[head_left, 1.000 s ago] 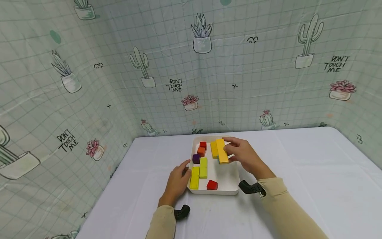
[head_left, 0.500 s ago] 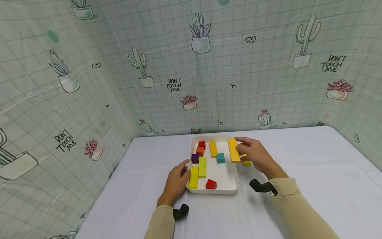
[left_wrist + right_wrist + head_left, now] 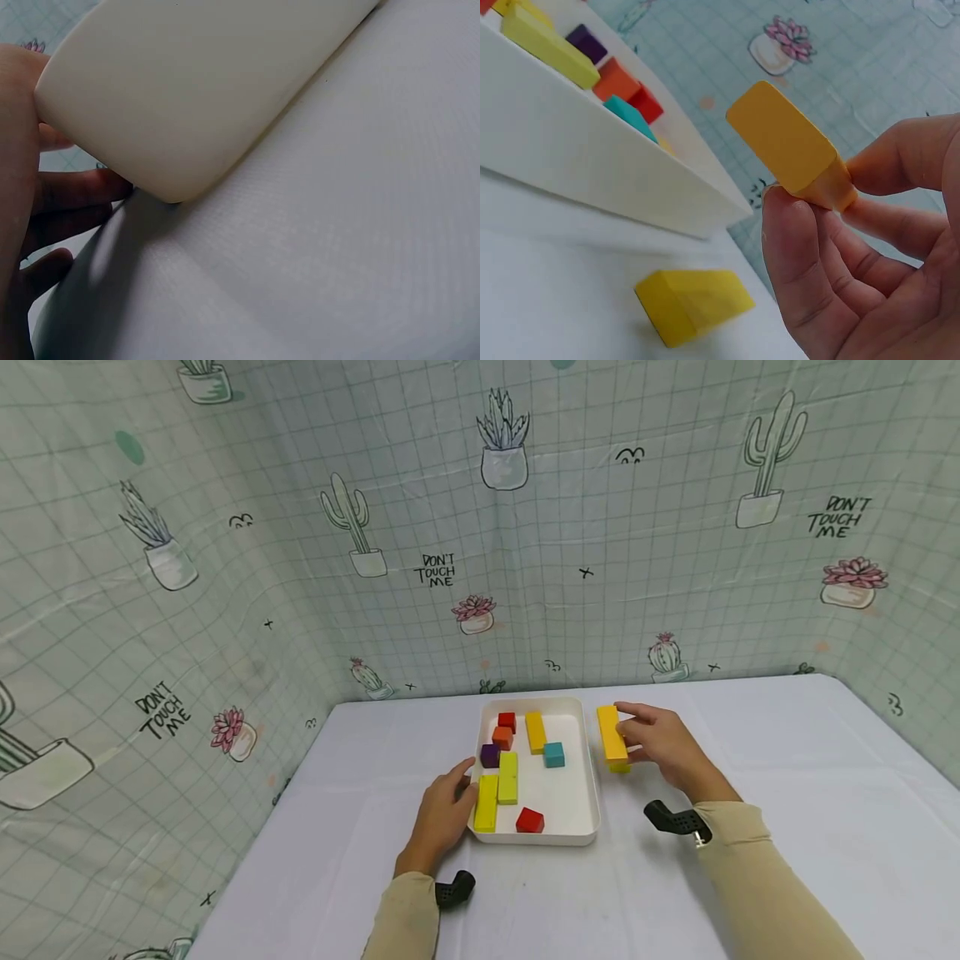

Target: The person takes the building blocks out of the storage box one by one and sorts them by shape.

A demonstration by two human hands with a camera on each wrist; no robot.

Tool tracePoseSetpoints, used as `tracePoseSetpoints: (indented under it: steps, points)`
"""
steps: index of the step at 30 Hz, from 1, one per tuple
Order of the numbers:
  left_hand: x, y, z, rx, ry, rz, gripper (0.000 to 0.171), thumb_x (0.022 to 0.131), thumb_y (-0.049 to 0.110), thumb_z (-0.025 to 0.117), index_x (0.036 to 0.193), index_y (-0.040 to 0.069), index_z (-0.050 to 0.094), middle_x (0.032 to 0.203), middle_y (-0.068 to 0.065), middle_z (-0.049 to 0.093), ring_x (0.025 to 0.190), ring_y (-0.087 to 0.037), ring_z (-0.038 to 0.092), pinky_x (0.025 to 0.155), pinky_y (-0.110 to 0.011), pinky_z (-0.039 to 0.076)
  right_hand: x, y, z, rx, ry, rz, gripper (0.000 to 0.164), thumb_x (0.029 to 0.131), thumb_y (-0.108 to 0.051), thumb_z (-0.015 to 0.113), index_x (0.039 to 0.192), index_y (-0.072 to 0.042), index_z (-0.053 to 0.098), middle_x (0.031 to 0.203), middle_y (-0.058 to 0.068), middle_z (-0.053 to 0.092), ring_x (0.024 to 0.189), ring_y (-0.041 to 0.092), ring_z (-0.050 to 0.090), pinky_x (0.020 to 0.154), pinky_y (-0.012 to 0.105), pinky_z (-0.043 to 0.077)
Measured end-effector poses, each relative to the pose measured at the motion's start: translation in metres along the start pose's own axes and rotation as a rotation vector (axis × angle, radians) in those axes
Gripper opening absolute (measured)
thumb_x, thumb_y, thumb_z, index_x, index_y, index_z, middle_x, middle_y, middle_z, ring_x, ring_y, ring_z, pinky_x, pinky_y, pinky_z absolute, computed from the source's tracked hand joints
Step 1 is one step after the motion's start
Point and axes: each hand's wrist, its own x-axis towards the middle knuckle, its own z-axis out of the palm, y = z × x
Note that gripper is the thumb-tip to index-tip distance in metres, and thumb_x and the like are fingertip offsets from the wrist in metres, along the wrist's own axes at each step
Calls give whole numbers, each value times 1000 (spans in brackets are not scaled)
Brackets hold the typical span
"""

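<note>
My right hand (image 3: 667,752) pinches an orange-yellow rectangular block (image 3: 611,733) between thumb and fingers, beyond the tray's right wall. Below it a second, yellow block (image 3: 694,304) lies on the table; the head view shows only its near end. In the right wrist view the held block is above the table and apart from the yellow one. Against the left wall of the white tray (image 3: 570,810) rest the relaxed fingers of my left hand (image 3: 442,814). Inside the tray are an orange-yellow block (image 3: 536,732), a teal cube (image 3: 554,755) and two yellow-green blocks.
The tray also holds a purple cube (image 3: 490,756), an orange cube (image 3: 502,738), a red cube (image 3: 506,722) and a red block (image 3: 530,821) near its front. A white cloth covers the table (image 3: 787,793); a printed curtain (image 3: 585,527) hangs behind.
My right hand has carried the orange-yellow block rightwards, from above the tray to over the yellow block on the table. The teal cube has come into full view. My left hand stays put.
</note>
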Motion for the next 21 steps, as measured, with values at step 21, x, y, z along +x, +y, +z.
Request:
tracePoseSetpoints:
  steps: [21]
  points:
    - [-1, 2, 0, 6, 1, 11, 48, 101, 25, 53, 148, 20, 52, 118, -6, 66, 104, -23, 58, 102, -49, 46, 3, 22, -31, -74, 73, 105, 59, 100, -20, 52, 154, -3, 37, 133, 28, 54, 95, 27, 64, 76, 30, 57]
